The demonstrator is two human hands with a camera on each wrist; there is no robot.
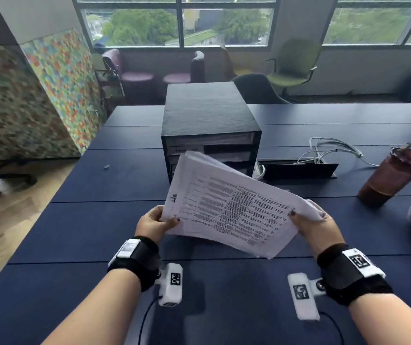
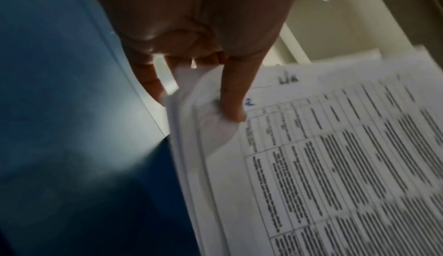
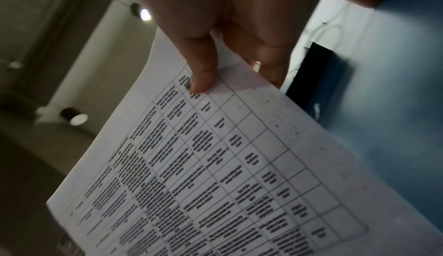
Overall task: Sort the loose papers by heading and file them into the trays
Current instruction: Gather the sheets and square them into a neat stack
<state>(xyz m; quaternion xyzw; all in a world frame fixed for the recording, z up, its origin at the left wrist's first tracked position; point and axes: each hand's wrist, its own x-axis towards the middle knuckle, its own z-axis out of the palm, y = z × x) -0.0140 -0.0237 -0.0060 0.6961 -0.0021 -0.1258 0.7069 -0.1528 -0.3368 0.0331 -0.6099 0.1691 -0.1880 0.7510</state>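
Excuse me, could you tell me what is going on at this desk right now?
A person is holding a stack of printed papers above the dark blue table, left hand pinching one end and right hand the other, thumbs on top. The top sheet shows a printed table with small handwriting near the left hand. Straight ahead stands a black tray cabinet whose shelves already hold papers. To the right stand a dark drink cup and some white cables.

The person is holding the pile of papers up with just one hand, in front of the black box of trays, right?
Not quite. Both hands hold the papers: the left hand pinches one edge and the right hand the other, as the head view shows. The black box of trays is indeed behind them.
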